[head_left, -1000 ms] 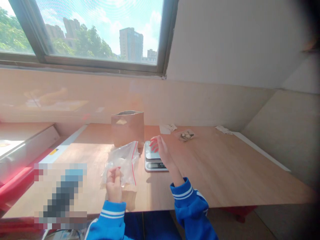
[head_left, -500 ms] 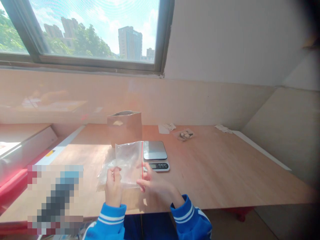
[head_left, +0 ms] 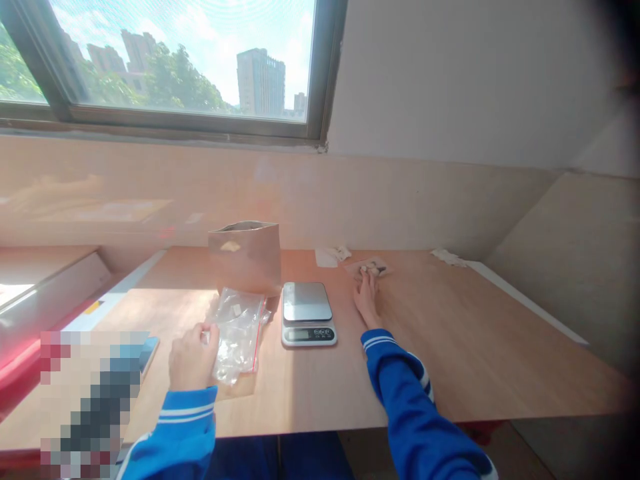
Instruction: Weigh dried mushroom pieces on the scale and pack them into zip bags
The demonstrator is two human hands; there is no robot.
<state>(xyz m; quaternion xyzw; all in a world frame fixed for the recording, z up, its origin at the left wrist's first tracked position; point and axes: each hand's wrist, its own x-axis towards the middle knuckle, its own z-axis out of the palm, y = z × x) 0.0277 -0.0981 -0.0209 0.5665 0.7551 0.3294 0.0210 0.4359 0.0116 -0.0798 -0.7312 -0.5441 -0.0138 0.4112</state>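
Observation:
My left hand (head_left: 193, 357) is curled on the edge of a clear zip bag (head_left: 236, 332) with a red seal line, which lies flat on the wooden table (head_left: 450, 347). My right hand (head_left: 367, 299) reaches far across the table, fingers stretched out, with its fingertips on a small clear bag of pale pieces (head_left: 371, 268). A small digital scale (head_left: 306, 312) with a bare steel platform sits between my arms. Behind the zip bag stands an open brown paper pouch (head_left: 246, 257).
White crumpled scraps lie at the back of the table (head_left: 330, 255) and far right (head_left: 447, 257). A phone (head_left: 147, 352) lies at the left, next to a blurred patch. A window runs above the back wall panel. A white strip edges the table's right side.
Both hands held the zip bag up half a second ago. Now it lies on the table under my left hand, and my right hand has reached forward to the small bag of pieces.

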